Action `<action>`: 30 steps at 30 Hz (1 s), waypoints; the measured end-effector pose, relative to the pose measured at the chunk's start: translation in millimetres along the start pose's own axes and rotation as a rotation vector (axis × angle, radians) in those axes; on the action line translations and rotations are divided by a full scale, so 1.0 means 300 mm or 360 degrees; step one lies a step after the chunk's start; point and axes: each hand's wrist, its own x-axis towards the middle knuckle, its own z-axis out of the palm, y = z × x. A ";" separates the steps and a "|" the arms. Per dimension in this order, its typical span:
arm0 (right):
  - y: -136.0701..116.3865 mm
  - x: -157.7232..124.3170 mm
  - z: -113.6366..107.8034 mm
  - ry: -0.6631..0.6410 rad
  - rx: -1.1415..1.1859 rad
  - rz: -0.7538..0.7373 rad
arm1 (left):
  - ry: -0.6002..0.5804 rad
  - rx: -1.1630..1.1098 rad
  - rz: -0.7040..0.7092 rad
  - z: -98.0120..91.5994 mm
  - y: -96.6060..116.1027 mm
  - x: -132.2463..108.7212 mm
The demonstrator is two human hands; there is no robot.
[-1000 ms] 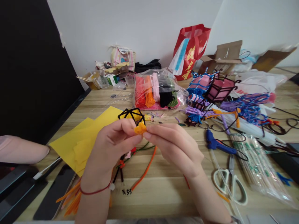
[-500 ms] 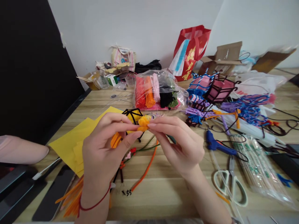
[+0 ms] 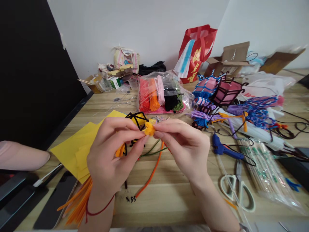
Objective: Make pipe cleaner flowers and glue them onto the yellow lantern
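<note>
Small orange-yellow piece [image 3: 149, 129] pinched between two hands

The piece is held above the table [image 3: 145, 211], near the middle of the view. The left hand [image 3: 112, 154] grips it from one side, thumb and fingers [image 3: 122, 137] brought together at the tips with only the piece between them. The right hand [image 3: 187, 148] meets it from the other side, its fingertips [image 3: 156, 133] closed on its edge. A red cord [image 3: 100, 212] circles the left wrist.

Just beyond the left fingertips sits a black frame [image 3: 137, 119] with yellow inside. Below the hands, a curved orange strip [image 3: 153, 175] lies on the wood beside green stems [image 3: 153, 149]. Yellow sheets [image 3: 93, 135] overlap to the left, near orange strips [image 3: 78, 206] and a dark phone [image 3: 53, 204].

To the right lie a blue glue gun [image 3: 225, 149], scissors [image 3: 247, 195] and bagged sticks [image 3: 265, 174]. Farther back are a clear bag [image 3: 165, 91] of coloured bundles, pink lanterns [image 3: 229, 91] and a red bag [image 3: 198, 53], before a pale wall [image 3: 145, 22]. A black panel [image 3: 31, 48] fills the upper left.
</note>
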 end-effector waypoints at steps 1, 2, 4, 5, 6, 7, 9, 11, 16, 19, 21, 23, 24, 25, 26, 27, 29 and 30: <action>0.004 0.000 0.002 -0.0011 -0.0018 -0.0059 | 0.0001 -0.0045 -0.0022 0.003 -0.003 -0.001; 0.008 -0.001 0.004 -0.0022 -0.0039 -0.0114 | 0.0001 -0.0102 -0.0048 0.006 -0.007 -0.002; 0.018 -0.003 0.007 -0.0027 -0.0089 -0.0224 | 0.0000 -0.0227 -0.0086 0.011 -0.012 -0.003; 0.022 -0.004 0.008 -0.0021 -0.0120 -0.0279 | 0.0001 -0.0269 -0.0102 0.014 -0.013 -0.004; 0.025 -0.005 0.009 -0.0016 -0.0152 -0.0328 | 0.0009 -0.0297 -0.0113 0.016 -0.012 -0.004; 0.027 -0.005 0.010 -0.0013 -0.0177 -0.0370 | 0.0013 -0.0310 -0.0134 0.018 -0.009 -0.004; 0.025 -0.006 0.015 -0.0001 -0.0174 -0.0412 | 0.0023 -0.0320 -0.0179 0.020 -0.002 -0.005; 0.016 -0.004 0.022 0.0054 -0.0072 -0.0289 | 0.0026 -0.0289 -0.0218 0.018 0.004 -0.007; -0.001 0.010 0.028 0.0098 0.0607 0.0659 | 0.0014 -0.0126 -0.0062 0.009 -0.004 -0.009; 0.009 0.020 0.019 -0.0021 0.0902 0.0969 | 0.0064 -0.0032 0.0077 0.011 -0.007 -0.006; 0.016 0.026 0.012 -0.0080 0.0983 0.1068 | 0.0115 0.0104 0.0163 0.013 -0.002 -0.005; 0.019 0.030 0.008 -0.0101 0.1011 0.1093 | 0.0123 0.0213 0.0201 0.015 0.005 -0.006; 0.019 0.031 0.007 -0.0106 0.1014 0.1087 | 0.0111 0.0248 0.0215 0.014 0.007 -0.008; 0.019 0.032 0.006 -0.0112 0.1016 0.1071 | 0.0091 0.0276 0.0224 0.014 0.009 -0.010; 0.020 0.032 0.006 -0.0122 0.1018 0.1048 | 0.0067 0.0298 0.0225 0.012 0.011 -0.011; 0.022 0.032 0.006 -0.0137 0.1023 0.1019 | 0.0049 0.0314 0.0234 0.011 0.011 -0.013; 0.030 0.030 0.007 -0.0157 0.1041 0.0953 | 0.0048 0.0331 0.0301 0.009 0.011 -0.015; 0.035 0.029 0.009 -0.0152 0.1051 0.0921 | 0.0060 0.0335 0.0344 0.008 0.011 -0.015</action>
